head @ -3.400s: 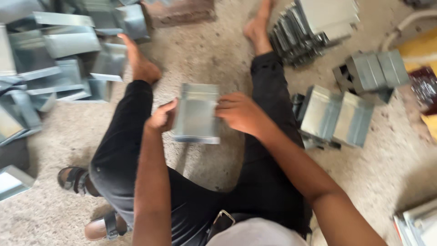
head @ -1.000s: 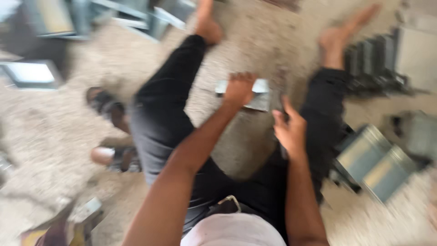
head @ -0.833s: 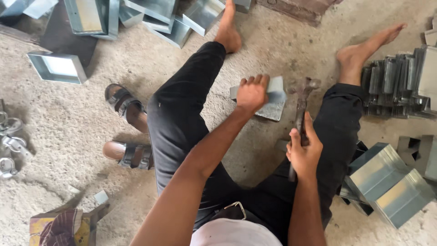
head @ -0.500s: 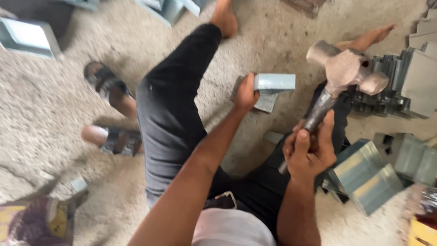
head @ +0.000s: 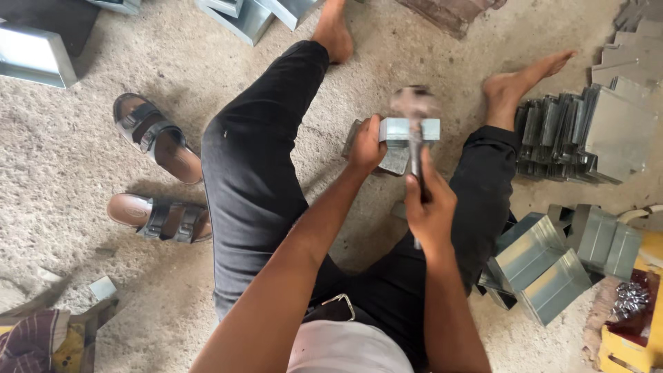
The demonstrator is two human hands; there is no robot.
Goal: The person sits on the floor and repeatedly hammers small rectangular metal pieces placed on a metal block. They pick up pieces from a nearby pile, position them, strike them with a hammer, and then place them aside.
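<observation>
Left hand [head: 366, 146] clamps the folded sheet-metal piece [head: 407, 131] on the floor [head: 103, 228]; right hand [head: 429, 204], fist closed, grips the hammer [head: 414, 110] (head blurred) over its shiny grey top.

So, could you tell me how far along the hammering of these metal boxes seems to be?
Done, it seems: folded boxes lie by the right leg. In hand: the left hand steadies a metal piece on the floor while the right hand brings the hammer onto it. Left: a stack of flat sheets beside the right foot.
</observation>
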